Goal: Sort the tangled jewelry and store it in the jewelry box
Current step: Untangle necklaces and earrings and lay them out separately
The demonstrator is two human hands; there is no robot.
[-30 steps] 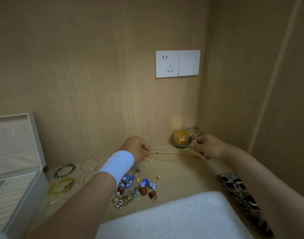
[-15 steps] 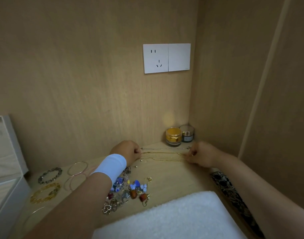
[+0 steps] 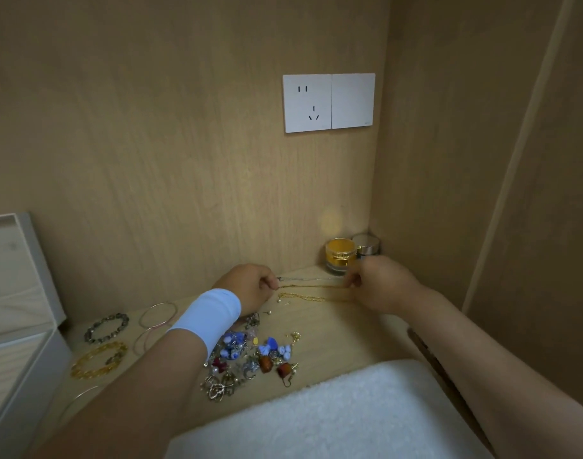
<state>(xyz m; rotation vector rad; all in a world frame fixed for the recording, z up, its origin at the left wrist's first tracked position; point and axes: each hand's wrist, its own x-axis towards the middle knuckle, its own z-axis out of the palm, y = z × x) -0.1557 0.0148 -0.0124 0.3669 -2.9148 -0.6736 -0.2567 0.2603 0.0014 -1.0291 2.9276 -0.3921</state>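
- Tan wood-grain panels are closing in a corner nook, with a white socket plate (image 3: pixel 328 102) sitting on the back wall above a pale wooden tabletop (image 3: pixel 343 329).
- The left hand (image 3: pixel 250 288), wearing a white wristband (image 3: pixel 210 313), is pinching one end of two fine chains, its fingers curled tight on them.
- The right hand (image 3: pixel 379 283) is pinching the other end in the same way, just in front of a gold jar (image 3: pixel 340 256) and a silver-lidded jar (image 3: pixel 367 245) standing in the corner.
- A silver chain (image 3: pixel 310 278) and a gold chain (image 3: pixel 311 286) are running taut and nearly parallel between the two hands, close to the back wall. The links are too fine to show whether the chains are crossing or knotted anywhere.
- A second gold chain (image 3: pixel 300 297) is lying loose on the tabletop just in front of them.
- A heap of earrings and charms (image 3: pixel 257 356) is lying jumbled beside the left forearm.
- Further left, a dark beaded bracelet (image 3: pixel 106 327), an amber bracelet (image 3: pixel 98 359) and thin bangles (image 3: pixel 157 314) are lying apart from one another.
- The jewelry box (image 3: pixel 28 376) is standing open at the left edge, well apart from the hands, and its contents are not showing.
- A white towel (image 3: pixel 316 415) is lying at the near edge.
- The step in hand is looking like teasing the necklaces apart, and nothing is visibly stored yet.
- The next move is probably calling for letting one chain go while holding the other, drawing gently so the links are not snagging, then carrying it left to the box.
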